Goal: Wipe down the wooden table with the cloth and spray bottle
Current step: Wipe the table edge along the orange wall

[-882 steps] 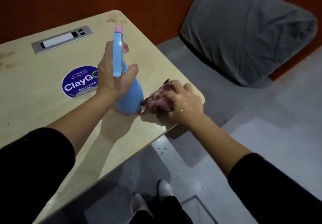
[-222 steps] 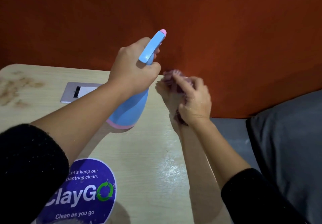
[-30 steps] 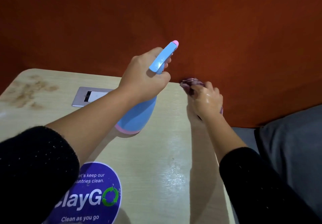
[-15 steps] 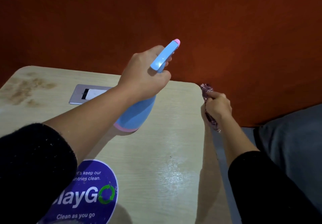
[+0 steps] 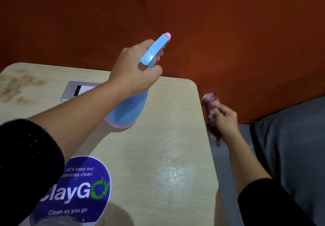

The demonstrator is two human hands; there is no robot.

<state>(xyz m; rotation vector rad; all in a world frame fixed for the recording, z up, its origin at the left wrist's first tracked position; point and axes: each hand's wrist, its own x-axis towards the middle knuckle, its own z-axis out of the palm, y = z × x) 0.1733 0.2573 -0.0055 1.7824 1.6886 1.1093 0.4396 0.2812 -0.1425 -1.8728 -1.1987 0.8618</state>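
My left hand [image 5: 136,67] grips the neck of a light blue spray bottle [image 5: 129,109] with a pink nozzle tip, held tilted above the light wooden table [image 5: 168,137]. Its nozzle points toward the far right corner. My right hand [image 5: 224,118] is off the table's right edge, just beyond the far right corner, and holds a crumpled pink-purple cloth [image 5: 211,113] that hangs down from the fingers. The cloth is blurred. A wet sheen shows on the tabletop near the right edge.
A round purple "ClayGo" sticker [image 5: 82,187] sits on the near table. A metal socket plate [image 5: 77,90] is set into the far side, with brownish stains [image 5: 17,86] at the far left. An orange wall [image 5: 211,32] stands behind. A grey cushion [image 5: 290,146] lies at right.
My right hand has carried the cloth off the far right corner, out past the table's right edge and lower. The left hand and bottle have hardly moved.
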